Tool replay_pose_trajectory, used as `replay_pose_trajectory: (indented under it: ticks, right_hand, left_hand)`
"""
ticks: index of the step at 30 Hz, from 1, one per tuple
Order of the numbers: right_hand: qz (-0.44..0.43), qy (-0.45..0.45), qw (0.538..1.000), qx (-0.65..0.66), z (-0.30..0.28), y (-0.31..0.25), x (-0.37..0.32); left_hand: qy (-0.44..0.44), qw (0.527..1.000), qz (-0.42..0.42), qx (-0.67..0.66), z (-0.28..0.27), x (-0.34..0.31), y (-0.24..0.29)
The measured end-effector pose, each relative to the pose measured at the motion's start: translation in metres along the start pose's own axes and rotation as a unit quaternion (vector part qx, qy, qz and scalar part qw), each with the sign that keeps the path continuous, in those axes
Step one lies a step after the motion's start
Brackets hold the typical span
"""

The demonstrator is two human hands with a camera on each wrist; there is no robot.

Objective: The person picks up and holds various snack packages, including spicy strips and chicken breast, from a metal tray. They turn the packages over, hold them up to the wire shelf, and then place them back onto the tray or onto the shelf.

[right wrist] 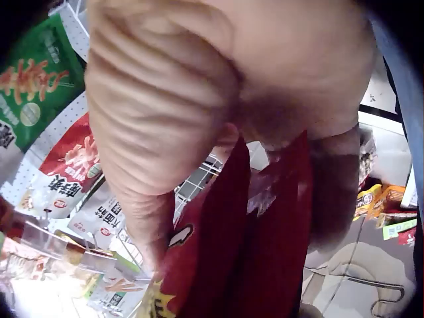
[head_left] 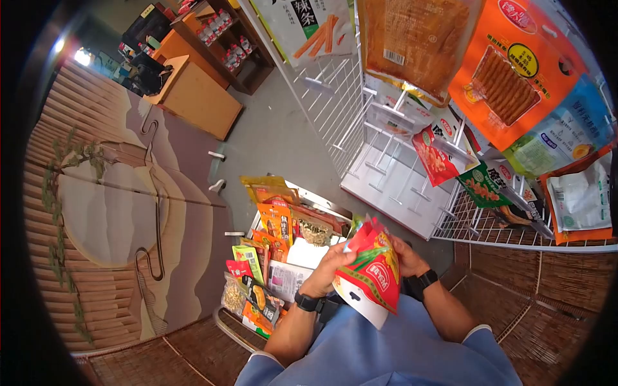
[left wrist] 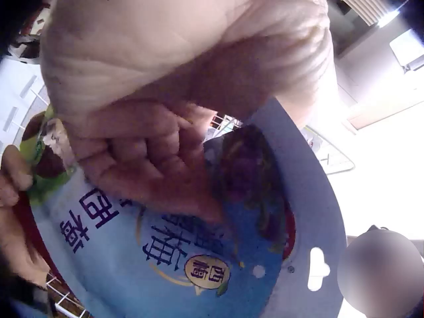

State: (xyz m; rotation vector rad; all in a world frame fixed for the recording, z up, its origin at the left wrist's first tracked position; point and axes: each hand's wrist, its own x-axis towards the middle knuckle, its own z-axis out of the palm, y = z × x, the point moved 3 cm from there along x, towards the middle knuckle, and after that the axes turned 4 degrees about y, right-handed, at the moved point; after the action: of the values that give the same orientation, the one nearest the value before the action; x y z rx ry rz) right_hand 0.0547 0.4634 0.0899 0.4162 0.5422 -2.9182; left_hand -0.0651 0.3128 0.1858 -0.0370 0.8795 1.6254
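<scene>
Before the person's chest, both hands hold a small stack of snack bags. A red snack bag [head_left: 380, 273] with a white lower edge faces up in the head view. On its left side the left hand [head_left: 328, 267] grips the stack. In the left wrist view, that hand's curled fingers [left wrist: 152, 159] lie against a blue prune bag [left wrist: 119, 258] with purple lettering and a hanging hole. At the other side the right hand [head_left: 409, 258] grips the stack's edge. Two red bag panels [right wrist: 271, 245] stand between its thumb and fingers in the right wrist view, slightly spread apart.
A cart [head_left: 222, 315] filled with assorted snack packets [head_left: 277, 222] stands at front left. To the right is a white wire rack [head_left: 328, 122] with hooks, some carrying hanging bags such as an orange one [head_left: 515, 71]. A painted folding screen [head_left: 116, 212] stands at left.
</scene>
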Motion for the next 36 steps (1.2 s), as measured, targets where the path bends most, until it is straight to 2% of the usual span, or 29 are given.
replay_pose_trajectory:
  ticks: [1, 3, 5, 7, 9, 10, 11, 13, 14, 15, 16, 17, 19, 21, 22, 23, 24, 25, 27, 29, 31, 32, 34, 36]
  right_hand:
    - [-0.028, 0.01, 1.0, 0.005, -0.002, -0.001, 0.001]
    - [-0.044, 0.006, 0.999, 0.016, -0.004, -0.002, 0.002]
    - [-0.073, 0.055, 0.996, 0.019, 0.002, -0.01, 0.003]
    - [-0.093, 0.065, 0.993, 0.042, 0.004, -0.014, 0.005]
    - [-0.104, 0.117, 0.983, 0.1, 0.006, -0.017, 0.005]
    - [-0.121, 0.127, 0.979, 0.102, 0.001, -0.017, 0.009]
    - [-0.118, 0.128, 0.98, 0.101, 0.002, -0.017, 0.011]
    - [-0.128, 0.131, 0.972, 0.144, 0.008, -0.017, 0.015]
    - [-0.124, 0.131, 0.973, 0.141, 0.013, -0.016, 0.016]
    - [-0.132, 0.129, 0.973, 0.139, 0.018, -0.018, 0.017]
    - [-0.139, 0.126, 0.973, 0.136, 0.024, -0.018, 0.017]
    - [-0.132, 0.125, 0.974, 0.133, 0.03, -0.017, 0.018]
    - [-0.185, 0.15, 0.971, 0.021, 0.042, -0.019, 0.02]
    - [-0.177, 0.153, 0.972, -0.021, 0.055, -0.018, 0.015]
    - [-0.16, 0.154, 0.973, -0.069, 0.059, -0.016, 0.013]
    - [-0.144, 0.153, 0.971, -0.117, 0.062, -0.013, 0.01]
    - [-0.132, 0.139, 0.971, -0.141, 0.069, -0.011, 0.008]
    - [-0.125, 0.134, 0.972, -0.144, 0.071, -0.009, 0.007]
    - [-0.126, 0.103, 0.966, -0.201, 0.073, -0.007, 0.004]
    - [-0.12, 0.114, 0.963, -0.211, 0.063, -0.003, 0.002]
    - [-0.147, 0.164, 0.955, -0.197, 0.051, -0.006, 0.0]
    - [-0.145, 0.163, 0.955, -0.199, 0.05, -0.01, 0.0]
    - [-0.215, 0.137, 0.954, -0.159, 0.05, -0.022, -0.003]
    - [-0.216, 0.16, 0.944, -0.194, 0.05, -0.028, -0.006]
  left_hand:
    - [0.015, 1.0, 0.018, 0.003, 0.002, 0.002, 0.004]
    - [-0.012, 0.998, 0.067, -0.012, -0.005, 0.001, 0.008]
    - [0.017, 0.992, 0.11, -0.058, -0.006, -0.003, 0.008]
    - [-0.018, 0.99, 0.117, -0.079, -0.018, -0.001, 0.001]
    - [-0.046, 0.986, 0.124, -0.098, -0.018, -0.006, -0.007]
    - [-0.032, 0.986, 0.164, 0.006, 0.001, -0.006, 0.0]
    - [0.012, 0.99, 0.141, 0.006, -0.007, -0.011, -0.013]
    - [0.023, 0.967, 0.124, 0.221, -0.025, -0.003, -0.031]
    - [0.026, 0.967, 0.126, 0.218, -0.025, -0.002, -0.035]
    - [0.029, 0.918, 0.19, 0.347, -0.013, -0.001, -0.03]
    - [0.034, 0.848, 0.248, 0.468, -0.001, 0.0, -0.026]
    - [0.041, 0.848, 0.251, 0.464, 0.008, 0.001, -0.021]
    - [0.083, 0.827, 0.225, 0.508, 0.02, 0.005, -0.012]
    - [0.105, 0.887, 0.3, 0.335, 0.015, 0.011, -0.011]
    - [0.138, 0.908, 0.282, 0.277, 0.012, 0.008, -0.008]
    - [0.17, 0.924, 0.264, 0.217, 0.008, 0.007, -0.006]
    - [0.164, 0.917, 0.313, 0.186, 0.006, 0.008, 0.001]
    - [0.163, 0.925, 0.318, 0.126, 0.004, 0.01, 0.005]
    - [0.152, 0.932, 0.313, 0.097, 0.0, 0.006, 0.012]
    - [0.153, 0.935, 0.31, 0.082, -0.004, 0.003, 0.014]
    - [0.153, 0.937, 0.307, 0.068, -0.008, 0.0, 0.015]
    - [0.142, 0.942, 0.297, 0.06, -0.009, -0.002, 0.015]
    - [0.132, 0.947, 0.288, 0.05, -0.012, -0.004, 0.014]
    - [0.13, 0.946, 0.29, 0.065, -0.012, -0.004, 0.012]
